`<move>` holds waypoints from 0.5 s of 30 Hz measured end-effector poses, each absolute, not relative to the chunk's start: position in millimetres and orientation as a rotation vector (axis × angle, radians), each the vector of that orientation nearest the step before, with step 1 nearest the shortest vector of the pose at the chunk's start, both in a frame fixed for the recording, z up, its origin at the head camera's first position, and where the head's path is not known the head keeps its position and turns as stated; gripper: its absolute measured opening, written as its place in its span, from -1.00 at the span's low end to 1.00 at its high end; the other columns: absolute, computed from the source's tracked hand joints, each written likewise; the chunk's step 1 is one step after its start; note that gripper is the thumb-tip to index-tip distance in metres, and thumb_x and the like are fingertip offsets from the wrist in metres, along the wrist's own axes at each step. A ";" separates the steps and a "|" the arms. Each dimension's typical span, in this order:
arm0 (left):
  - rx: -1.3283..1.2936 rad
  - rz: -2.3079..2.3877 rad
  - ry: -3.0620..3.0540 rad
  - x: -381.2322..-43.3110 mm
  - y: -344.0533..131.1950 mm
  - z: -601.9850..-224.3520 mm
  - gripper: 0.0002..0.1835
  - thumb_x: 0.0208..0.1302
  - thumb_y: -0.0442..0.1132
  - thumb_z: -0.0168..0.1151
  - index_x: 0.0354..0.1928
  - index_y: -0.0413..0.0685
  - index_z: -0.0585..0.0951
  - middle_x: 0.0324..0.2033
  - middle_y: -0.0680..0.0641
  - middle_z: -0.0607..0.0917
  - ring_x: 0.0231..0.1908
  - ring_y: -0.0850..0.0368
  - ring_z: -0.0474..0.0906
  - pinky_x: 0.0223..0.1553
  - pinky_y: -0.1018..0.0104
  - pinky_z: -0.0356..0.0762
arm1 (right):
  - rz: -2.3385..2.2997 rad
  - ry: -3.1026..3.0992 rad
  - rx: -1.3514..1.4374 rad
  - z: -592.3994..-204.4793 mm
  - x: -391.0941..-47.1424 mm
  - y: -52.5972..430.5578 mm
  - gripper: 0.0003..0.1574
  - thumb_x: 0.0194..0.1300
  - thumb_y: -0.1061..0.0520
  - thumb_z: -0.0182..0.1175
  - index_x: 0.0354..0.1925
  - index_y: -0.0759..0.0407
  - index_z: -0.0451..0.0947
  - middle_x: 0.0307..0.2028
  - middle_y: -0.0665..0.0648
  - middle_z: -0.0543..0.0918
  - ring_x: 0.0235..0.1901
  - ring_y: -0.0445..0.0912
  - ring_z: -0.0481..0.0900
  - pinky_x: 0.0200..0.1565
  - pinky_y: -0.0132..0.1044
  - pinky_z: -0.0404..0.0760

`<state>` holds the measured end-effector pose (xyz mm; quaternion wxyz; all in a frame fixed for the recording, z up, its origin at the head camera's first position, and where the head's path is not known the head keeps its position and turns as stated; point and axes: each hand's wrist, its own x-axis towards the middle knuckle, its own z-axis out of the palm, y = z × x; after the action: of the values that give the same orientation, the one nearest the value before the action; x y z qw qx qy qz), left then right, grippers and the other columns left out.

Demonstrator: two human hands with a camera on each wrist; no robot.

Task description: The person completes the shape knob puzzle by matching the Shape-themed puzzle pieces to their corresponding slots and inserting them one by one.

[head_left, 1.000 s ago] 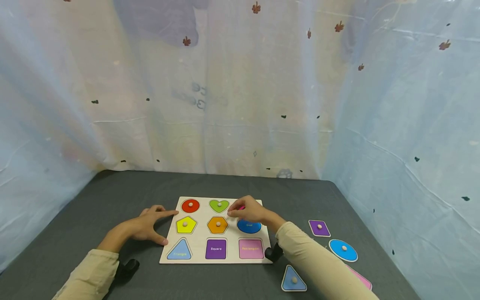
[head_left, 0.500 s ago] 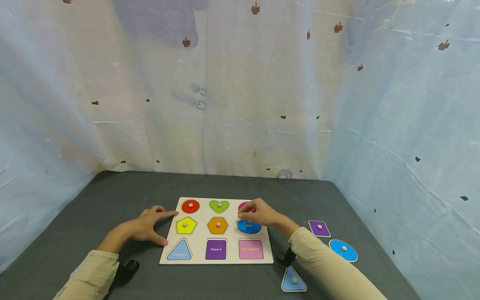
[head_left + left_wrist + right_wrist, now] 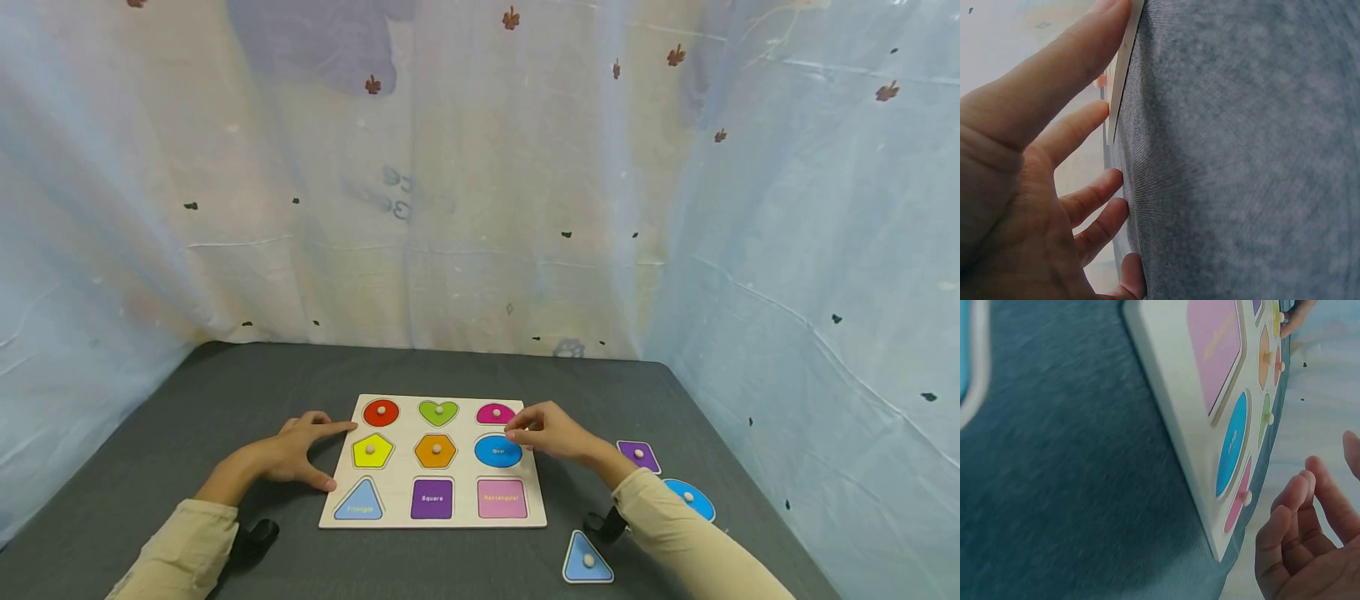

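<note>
A white wooden shape-puzzle board lies on the dark cloth. Knobbed pieces sit in it: a red circle, green heart, magenta half-round piece, yellow pentagon and orange hexagon. Its oval, triangle, square and rectangle recesses show their printed names. My left hand rests at the board's left side, thumb and index finger spread against its edge. My right hand hovers over the right edge beside the magenta piece, holding nothing; in the right wrist view its fingers are loosely bent, apart from the thumb.
Right of the board lie a purple square piece, a blue oval piece, partly behind the right sleeve, and a light-blue triangle piece. A patterned curtain stands behind the table.
My right hand has let go of the magenta half-round piece, now in the board's top right recess, and has drawn away to the right. The left hand stays in place.
</note>
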<state>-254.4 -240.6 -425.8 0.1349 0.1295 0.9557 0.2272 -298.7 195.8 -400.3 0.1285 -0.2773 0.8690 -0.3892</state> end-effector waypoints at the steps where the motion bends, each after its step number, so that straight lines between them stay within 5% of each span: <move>1: 0.373 0.656 2.768 -254.4 -240.5 -425.7 0.05 -0.10 0.09 0.64 0.49 0.17 0.35 0.33 -0.32 0.26 0.24 -0.38 0.21 0.15 -0.52 0.29 | -1.137 2.523 -0.808 -399.9 -298.3 199.0 -0.62 0.43 0.08 0.24 0.01 0.38 0.67 -0.20 0.27 0.71 -0.37 0.03 0.58 -0.31 -0.37 0.59; 15: 0.373 0.662 2.763 -253.9 -240.2 -424.6 0.05 -0.10 0.08 0.64 0.49 0.17 0.35 0.32 -0.32 0.27 0.24 -0.37 0.21 0.16 -0.52 0.28 | -1.140 2.536 -0.803 -396.0 -286.8 242.5 -0.57 0.45 0.05 0.22 0.05 0.40 0.63 -0.06 0.33 0.72 -0.19 0.18 0.66 -0.17 -0.41 0.64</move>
<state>-253.9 -240.2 -424.6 0.1373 0.1290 0.9550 0.2289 -286.8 242.5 -396.0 0.1235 -0.2753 0.8695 -0.3911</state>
